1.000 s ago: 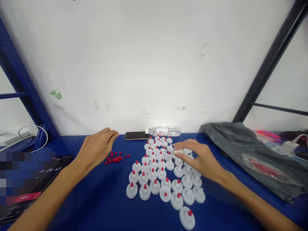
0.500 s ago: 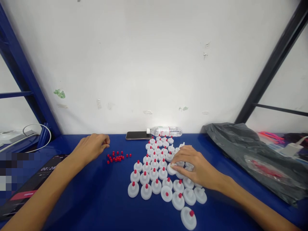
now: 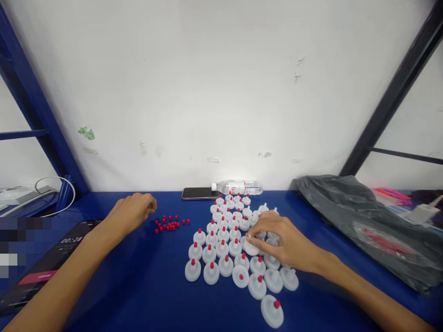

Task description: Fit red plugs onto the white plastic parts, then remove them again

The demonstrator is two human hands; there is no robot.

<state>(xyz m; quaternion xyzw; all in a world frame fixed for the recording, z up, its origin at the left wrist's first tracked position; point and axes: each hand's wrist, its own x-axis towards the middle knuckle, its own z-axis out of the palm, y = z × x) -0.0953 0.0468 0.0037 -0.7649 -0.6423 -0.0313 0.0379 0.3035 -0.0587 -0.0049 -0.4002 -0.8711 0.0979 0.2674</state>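
Observation:
Several white round caps (image 3: pixel 225 266) stand in rows on the blue table (image 3: pixel 145 286), most with a small red plug on top, a few on the right without. My right hand (image 3: pixel 281 240) rests over the right side of the rows, its fingers pinched on one white cap (image 3: pixel 251 247). My left hand (image 3: pixel 132 210) lies on the table with fingers curled in, just left of a small scatter of loose red plugs (image 3: pixel 169 224). Whether it holds anything is hidden.
A phone (image 3: pixel 200 193) and a lying clear water bottle (image 3: pixel 238 187) sit at the back by the white wall. A grey plastic bag (image 3: pixel 367 221) covers the right side. A second phone (image 3: pixel 51 258) showing a timer lies at the left. One cap (image 3: pixel 272 311) stands apart at the front.
My right hand drew back toward me onto a cap and closed on it. My left hand pulled back left from the red plugs and curled its fingers.

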